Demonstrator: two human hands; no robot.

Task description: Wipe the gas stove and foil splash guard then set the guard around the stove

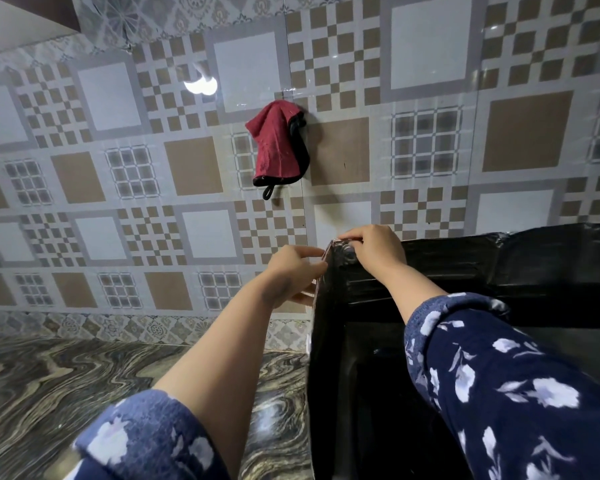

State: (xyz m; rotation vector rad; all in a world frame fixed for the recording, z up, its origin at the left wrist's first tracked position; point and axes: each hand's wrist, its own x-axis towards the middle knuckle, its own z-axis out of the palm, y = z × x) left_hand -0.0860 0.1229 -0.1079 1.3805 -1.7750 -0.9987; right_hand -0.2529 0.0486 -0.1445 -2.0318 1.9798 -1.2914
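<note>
The foil splash guard point(458, 261) stands upright at the right, its dark inner face turned toward me, with a back panel along the tiled wall and a left panel running toward me. My left hand point(293, 271) pinches the outer edge of the left panel near the top back corner. My right hand point(371, 249) grips the top of that same corner from the inside. The gas stove point(371, 362) is mostly hidden in shadow inside the guard and under my right sleeve.
A red cloth with black trim point(279, 147) hangs on a wall hook above the guard's corner. The patterned tile wall point(153, 174) stands behind. A dark marbled countertop point(66, 382) spreads to the left of the guard.
</note>
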